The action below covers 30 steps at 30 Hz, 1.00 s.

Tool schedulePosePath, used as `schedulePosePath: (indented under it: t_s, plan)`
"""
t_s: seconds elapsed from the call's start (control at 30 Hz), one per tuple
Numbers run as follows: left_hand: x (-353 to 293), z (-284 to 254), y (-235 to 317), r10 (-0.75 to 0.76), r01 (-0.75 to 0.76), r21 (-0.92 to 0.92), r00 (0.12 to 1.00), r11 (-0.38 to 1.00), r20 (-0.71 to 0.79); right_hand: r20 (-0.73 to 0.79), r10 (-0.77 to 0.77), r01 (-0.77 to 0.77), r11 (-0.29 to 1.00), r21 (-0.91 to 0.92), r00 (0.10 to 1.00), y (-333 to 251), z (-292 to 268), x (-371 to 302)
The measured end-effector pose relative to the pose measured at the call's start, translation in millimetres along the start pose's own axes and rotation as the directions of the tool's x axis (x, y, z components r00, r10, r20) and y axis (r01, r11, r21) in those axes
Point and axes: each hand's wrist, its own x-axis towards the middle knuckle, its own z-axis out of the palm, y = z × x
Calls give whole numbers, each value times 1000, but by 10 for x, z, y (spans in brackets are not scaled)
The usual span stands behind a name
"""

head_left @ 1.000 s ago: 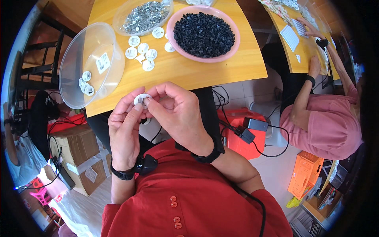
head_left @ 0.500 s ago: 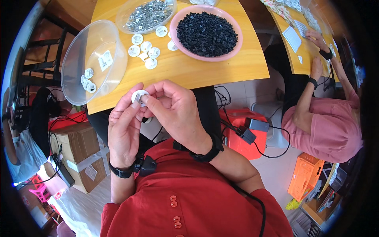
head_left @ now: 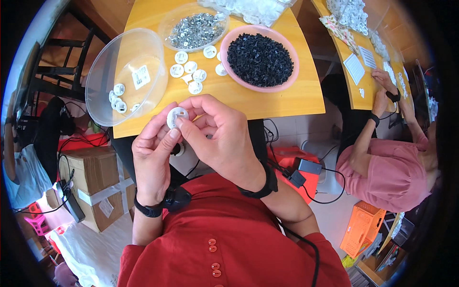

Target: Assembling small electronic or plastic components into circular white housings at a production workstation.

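Note:
Between both hands, just in front of the table's near edge, I hold a round white plastic disc with small slots in its face. My left hand supports it from the left, thumb and fingers closed on the rim. The thumb and index finger of my right hand pinch it from the right; whether a small part sits under that thumb is hidden. Beyond my hands, several similar white discs lie loose on the wooden table. More white discs rest inside a clear round tub on the left.
A pink bowl holds many small black parts. Beside it stands a clear tub of small metal pieces, with a bag of white parts behind. A co-worker in pink sits at another table on the right. A cardboard box stands lower left.
The view has shifted, so the table contents sit lower and further right. In my hands the disc has turned to show more of its face, with my right thumb lower on it.

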Motion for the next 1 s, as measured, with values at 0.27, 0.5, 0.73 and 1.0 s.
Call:
schedulePosePath:
  t_s: [0.27,0.5,0.73,1.0]
  plan:
    - [55,-36,13,161,-158,163,987,974,-8,-6,-20,20,998,-63,1000,-31,41,73]
    - [98,-57,10,128,-125,189,992,974,-3,-6,-55,54,988,-145,998,-9,33,120]
    - [83,-66,-3,219,-207,354,976,912,8,-16,-68,64,980,-187,998,-26,48,100]
    - [43,-1,-12,246,-236,438,969,867,36,-62,-87,68,962,-264,994,3,71,48]
